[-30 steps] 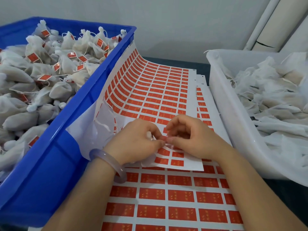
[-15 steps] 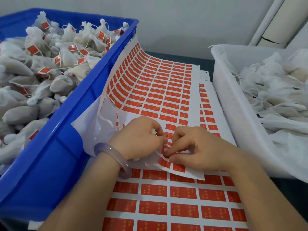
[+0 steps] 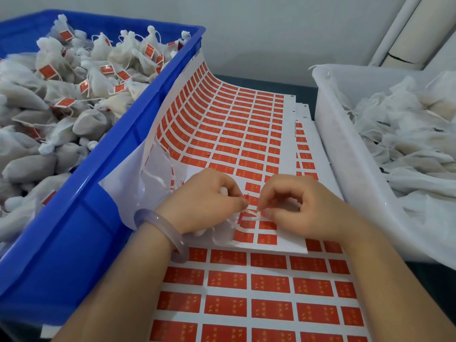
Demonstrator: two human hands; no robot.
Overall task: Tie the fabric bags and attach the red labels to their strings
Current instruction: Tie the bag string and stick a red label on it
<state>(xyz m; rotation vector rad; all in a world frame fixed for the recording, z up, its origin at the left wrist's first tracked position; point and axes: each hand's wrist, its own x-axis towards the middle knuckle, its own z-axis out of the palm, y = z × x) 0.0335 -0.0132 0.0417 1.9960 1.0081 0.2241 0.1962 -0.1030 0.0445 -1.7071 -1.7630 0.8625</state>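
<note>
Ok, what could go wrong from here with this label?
1. The left hand and right hand both pinch the small label at the fingertips; it could crease or stick to skin.
2. Loose peeled strips hang beside the left hand and could catch its adhesive.
3. The sheet curls up against the blue bin and may shift.

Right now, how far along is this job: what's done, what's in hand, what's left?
Done: the blue crate is heaped with tied bags carrying red tags. In hand: the left hand grips a white bag while it and the right hand pinch a red label over the label sheet. Left: the white bin holds a pile of untagged bags, and the sheet carries many labels.
</note>
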